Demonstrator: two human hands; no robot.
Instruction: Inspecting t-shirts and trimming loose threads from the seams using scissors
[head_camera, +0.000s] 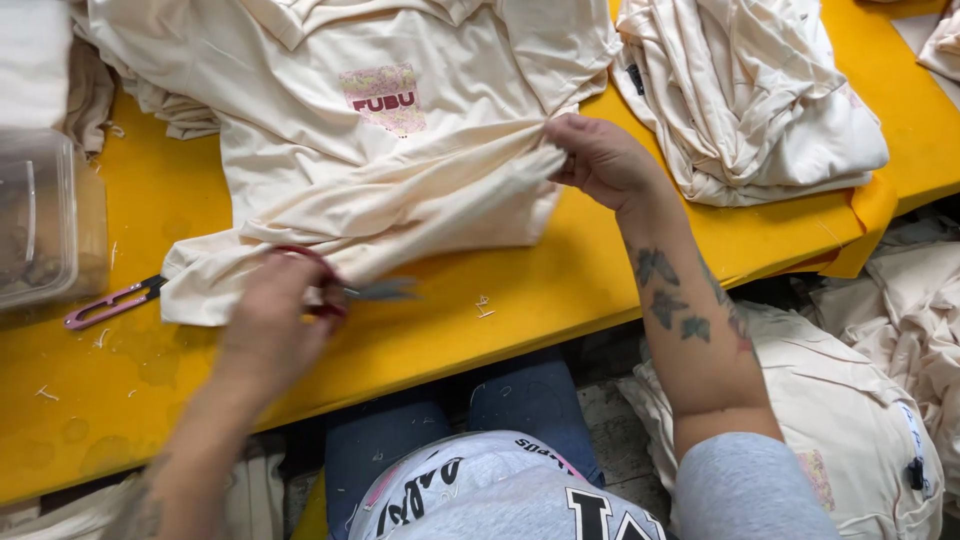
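Note:
A cream T-shirt (330, 150) with a small pink chest print lies spread on the yellow table (520, 290). My right hand (600, 160) pinches a fold of its fabric at the right side and pulls it taut. My left hand (275, 320) holds small red-handled scissors (375, 291) at the shirt's lower edge, blades pointing right. The left hand is blurred.
Pink thread snips (105, 305) lie at the shirt's left edge. A clear plastic box (40, 220) stands at far left. Another cream garment pile (750, 95) sits at the back right, more garments (860, 400) lie below the table edge at right. Thread scraps (484, 305) dot the table.

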